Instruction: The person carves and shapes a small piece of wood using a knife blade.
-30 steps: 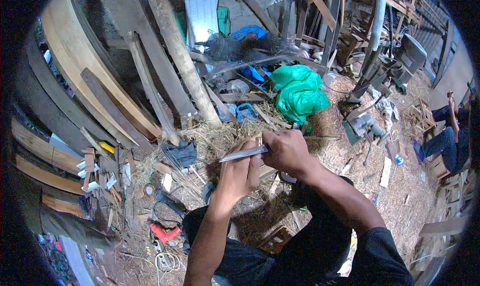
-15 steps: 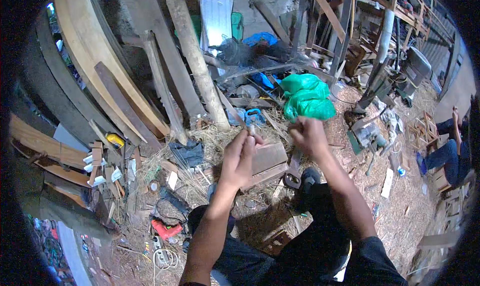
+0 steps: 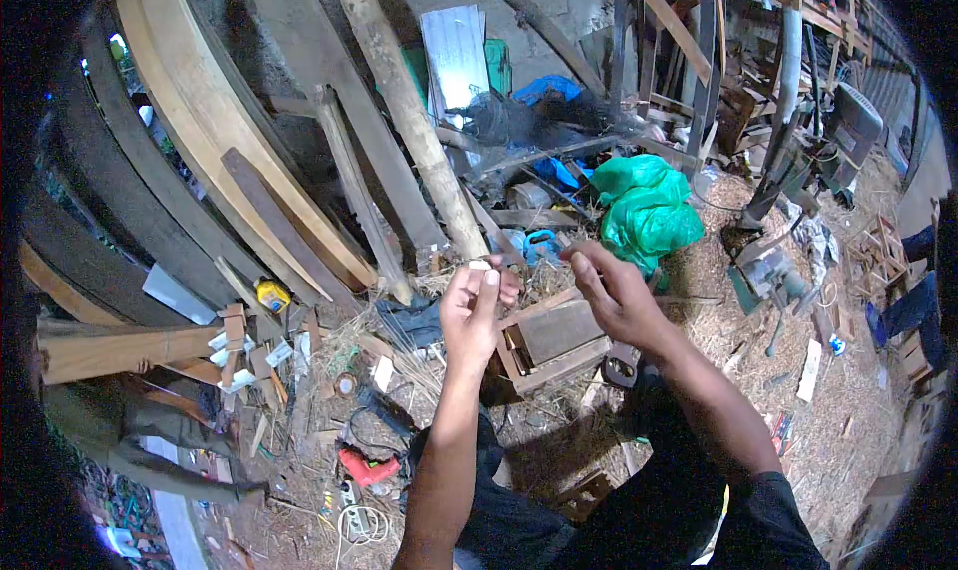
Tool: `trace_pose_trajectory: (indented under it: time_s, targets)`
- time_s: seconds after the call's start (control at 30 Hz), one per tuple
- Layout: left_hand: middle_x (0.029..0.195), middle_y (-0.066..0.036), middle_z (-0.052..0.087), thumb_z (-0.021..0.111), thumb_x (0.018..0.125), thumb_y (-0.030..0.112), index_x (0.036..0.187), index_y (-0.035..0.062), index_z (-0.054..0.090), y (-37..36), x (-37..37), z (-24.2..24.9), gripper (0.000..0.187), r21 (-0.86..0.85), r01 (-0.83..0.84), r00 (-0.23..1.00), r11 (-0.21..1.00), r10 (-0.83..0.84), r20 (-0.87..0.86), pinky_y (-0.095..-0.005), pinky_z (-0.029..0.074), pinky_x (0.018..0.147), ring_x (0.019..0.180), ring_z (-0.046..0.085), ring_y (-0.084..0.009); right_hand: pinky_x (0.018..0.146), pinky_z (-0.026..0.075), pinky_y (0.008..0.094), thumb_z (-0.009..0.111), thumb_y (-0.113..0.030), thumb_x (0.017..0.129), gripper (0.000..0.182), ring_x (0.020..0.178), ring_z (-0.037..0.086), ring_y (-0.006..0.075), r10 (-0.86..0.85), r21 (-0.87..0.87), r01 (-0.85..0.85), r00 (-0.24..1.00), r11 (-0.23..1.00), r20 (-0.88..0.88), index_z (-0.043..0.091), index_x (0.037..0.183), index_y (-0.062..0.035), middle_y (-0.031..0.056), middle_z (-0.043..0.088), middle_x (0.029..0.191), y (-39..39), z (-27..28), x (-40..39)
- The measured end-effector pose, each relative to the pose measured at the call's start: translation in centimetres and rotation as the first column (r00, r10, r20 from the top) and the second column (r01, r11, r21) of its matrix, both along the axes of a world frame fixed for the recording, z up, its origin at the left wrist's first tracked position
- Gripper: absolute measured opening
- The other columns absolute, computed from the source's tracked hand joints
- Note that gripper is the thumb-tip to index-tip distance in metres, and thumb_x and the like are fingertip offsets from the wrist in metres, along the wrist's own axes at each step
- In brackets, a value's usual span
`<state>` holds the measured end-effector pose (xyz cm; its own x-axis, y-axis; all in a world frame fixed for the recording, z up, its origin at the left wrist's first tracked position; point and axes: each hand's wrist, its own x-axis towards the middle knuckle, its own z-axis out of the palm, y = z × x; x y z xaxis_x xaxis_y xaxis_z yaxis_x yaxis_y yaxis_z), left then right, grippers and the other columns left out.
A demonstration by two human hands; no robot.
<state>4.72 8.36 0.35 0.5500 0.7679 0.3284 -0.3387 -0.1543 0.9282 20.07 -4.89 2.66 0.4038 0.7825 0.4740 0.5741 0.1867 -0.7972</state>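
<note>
My left hand [image 3: 472, 312] is raised in front of me, closed, with a small pale piece [image 3: 481, 266] pinched at the fingertips. To its right, my right hand [image 3: 621, 300] has thumb and forefinger pressed together, pointing toward the left hand. Whatever sits in that pinch is too small to make out. The hands are apart. Below and between them rests a wooden box [image 3: 564, 332], its left end showing an opening. Beside the box's right side, the dark handle of what looks like a handsaw [image 3: 620, 366] shows.
A red power drill [image 3: 367, 466] and a white coiled cord [image 3: 362, 523] lie lower left. Beyond my hands sits a green plastic bag [image 3: 649, 211]. Planks [image 3: 205, 131] lean at left, where a person's legs [image 3: 180, 452] show near a board [image 3: 135, 353]. Another person [image 3: 910, 305] sits far right.
The view has swung so the scene sits farther right. My right hand has turned from a fist-like shape to a pinch pointing left. The person at left and the board show more.
</note>
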Motion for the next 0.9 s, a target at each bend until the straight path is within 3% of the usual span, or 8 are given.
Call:
trace_pose_trajectory:
  time_s: [0.1, 0.13, 0.27, 0.37, 0.5, 0.63, 0.73, 0.9]
  targets:
    - [0.092, -0.011, 0.069, 0.055, 0.097, 0.014, 0.101, 0.0013, 0.055, 0.1, 0.2, 0.1, 0.013, -0.058, -0.003, 0.999, 0.998, 0.006, 0.047, -0.0297, 0.051, 0.07, 0.076, 0.064, -0.0161, 0.062, 0.045, 0.0391, 0.047, -0.023, 0.1, 0.025, 0.065, 0.058, 0.0291, -0.012, -0.001, 0.012, 0.999, 1.0, -0.043, 0.058, 0.103, -0.0015, 0.0159, 0.056, 0.073, 0.2, 0.3, 0.0]
    - [0.095, -0.013, 0.069, 0.057, 0.095, 0.013, 0.099, 0.0022, 0.052, -0.2, 0.2, 0.5, 0.012, -0.069, -0.013, 0.999, 0.998, 0.015, 0.039, -0.0305, 0.052, 0.073, 0.08, 0.065, -0.0172, 0.058, 0.038, 0.0248, 0.046, -0.025, 0.102, 0.03, 0.066, 0.043, 0.0079, 0.007, -0.03, -0.009, 0.998, 1.0, -0.056, 0.061, 0.108, 0.0012, -0.0004, 0.049, 0.071, 0.3, 0.0, 0.1]
    - [0.099, -0.012, 0.069, 0.06, 0.094, 0.009, 0.103, 0.0015, 0.052, 0.4, 0.3, -0.8, 0.014, -0.009, 0.027, 0.998, 1.0, -0.027, 0.052, -0.0303, 0.053, 0.078, 0.087, 0.067, -0.0175, 0.055, 0.035, 0.0227, 0.056, -0.021, 0.098, 0.024, 0.065, 0.041, 0.0039, -0.062, 0.067, 0.068, 0.994, 0.995, -0.086, 0.062, 0.102, 0.0022, -0.0034, 0.052, 0.074, 2.1, -0.6, 0.1]
    - [0.099, -0.011, 0.069, 0.06, 0.094, 0.008, 0.105, 0.0011, 0.053, 0.5, 0.2, -1.1, 0.014, 0.051, -0.047, 0.999, 0.998, 0.045, 0.027, -0.0306, 0.053, 0.079, 0.092, 0.066, -0.0179, 0.072, 0.05, 0.0347, 0.061, -0.018, 0.093, 0.021, 0.079, 0.066, 0.0268, -0.152, 0.001, 0.154, 0.978, 0.988, -0.144, 0.065, 0.096, 0.0023, 0.0179, 0.068, 0.087, 2.3, 0.9, -0.6]
    - [0.101, -0.012, 0.069, 0.059, 0.094, 0.006, 0.111, -0.0008, 0.054, 0.4, 0.0, -0.8, 0.019, 0.018, -0.057, 0.993, 0.998, 0.055, 0.1, -0.031, 0.053, 0.08, 0.094, 0.066, -0.0181, 0.058, 0.042, 0.0217, 0.061, -0.02, 0.096, 0.021, 0.07, 0.05, 0.0043, -0.068, 0.132, 0.08, 0.994, 0.988, -0.091, 0.064, 0.102, 0.0005, -0.0019, 0.056, 0.076, 3.5, -0.6, -0.6]
    - [0.101, -0.013, 0.069, 0.057, 0.095, 0.008, 0.112, -0.002, 0.054, 0.3, -0.6, 0.3, 0.019, -0.062, 0.013, 0.989, 0.998, -0.004, 0.145, -0.0318, 0.053, 0.082, 0.093, 0.067, -0.0193, 0.066, 0.047, 0.0225, 0.061, -0.019, 0.095, 0.023, 0.077, 0.055, 0.0067, -0.032, 0.008, 0.034, 0.988, 0.999, -0.151, 0.064, 0.103, 0.0016, 0.0012, 0.061, 0.081, 3.0, 0.1, -1.3]
    - [0.099, -0.013, 0.069, 0.054, 0.097, 0.012, 0.112, -0.0019, 0.055, 0.0, -1.4, 0.9, 0.02, -0.148, 0.058, 0.996, 0.987, -0.046, 0.078, -0.0294, 0.053, 0.079, 0.089, 0.067, -0.018, 0.072, 0.049, 0.0342, 0.061, -0.017, 0.093, 0.019, 0.077, 0.064, 0.0244, -0.058, 0.027, 0.059, 0.997, 0.998, -0.058, 0.067, 0.097, 0.0001, 0.0176, 0.065, 0.085, 3.0, -0.8, -1.0]
    - [0.083, -0.004, 0.061, 0.05, 0.1, 0.02, 0.126, -0.0013, 0.052, 0.2, -2.0, -0.1, 0.033, -0.093, 0.069, 0.998, 0.993, -0.068, 0.016, -0.0218, 0.044, 0.062, 0.069, 0.055, -0.0088, 0.06, 0.043, 0.0244, 0.054, -0.018, 0.098, 0.021, 0.069, 0.054, 0.009, 0.001, -0.05, -0.006, 0.995, 0.999, -0.096, 0.061, 0.101, 0.0011, 0.0049, 0.061, 0.078, 2.7, -1.9, -0.2]
